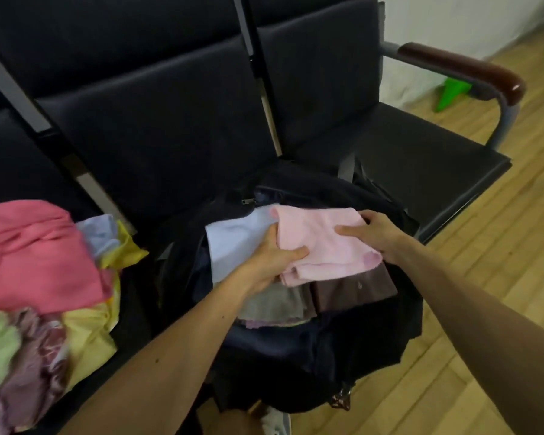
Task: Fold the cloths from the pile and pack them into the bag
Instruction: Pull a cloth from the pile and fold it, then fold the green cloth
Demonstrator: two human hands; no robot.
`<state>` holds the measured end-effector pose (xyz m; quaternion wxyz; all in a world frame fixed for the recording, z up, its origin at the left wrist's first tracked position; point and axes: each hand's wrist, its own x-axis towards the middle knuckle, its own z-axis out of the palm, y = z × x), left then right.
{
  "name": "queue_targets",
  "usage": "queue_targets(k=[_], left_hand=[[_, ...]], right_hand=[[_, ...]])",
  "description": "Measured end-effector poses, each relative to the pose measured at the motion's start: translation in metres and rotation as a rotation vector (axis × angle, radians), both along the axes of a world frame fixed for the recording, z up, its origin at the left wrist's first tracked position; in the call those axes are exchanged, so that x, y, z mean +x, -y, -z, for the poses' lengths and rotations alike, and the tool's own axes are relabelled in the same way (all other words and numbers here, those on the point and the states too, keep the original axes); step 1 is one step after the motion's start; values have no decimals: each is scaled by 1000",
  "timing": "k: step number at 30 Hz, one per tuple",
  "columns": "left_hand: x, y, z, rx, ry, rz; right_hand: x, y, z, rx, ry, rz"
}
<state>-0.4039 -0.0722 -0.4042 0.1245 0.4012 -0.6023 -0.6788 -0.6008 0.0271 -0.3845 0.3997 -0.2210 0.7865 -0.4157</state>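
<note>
Packing step: folded pink cloth (324, 243) gripped at both sides by left hand (274, 259) and right hand (374, 233), thumbs on top, over open bag (343, 340); next, cloth to be pressed flat onto packed cloths, then released

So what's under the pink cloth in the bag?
Under the folded pink cloth in the bag you can see pale blue, brown and grey cloths. Anything deeper is covered.

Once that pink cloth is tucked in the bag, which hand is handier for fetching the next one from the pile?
Probably the left hand. The pile lies on the seat to the person's left, while the right hand is at the far side of the pink cloth, over the bag.
</note>
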Motion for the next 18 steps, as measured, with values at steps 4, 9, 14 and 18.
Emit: queue_targets(k=[4, 9, 14, 18], left_hand=[[-22, 22, 24, -76, 26, 17], [-34, 41, 56, -200, 111, 51], [-43, 32, 66, -324, 204, 93], [-39, 30, 56, -246, 219, 112]], right_hand=[[-19, 30, 22, -5, -143, -27], [-34, 48, 53, 70, -433, -95], [-34, 54, 68, 142, -520, -125], [-30, 50, 60, 336, -521, -228]])
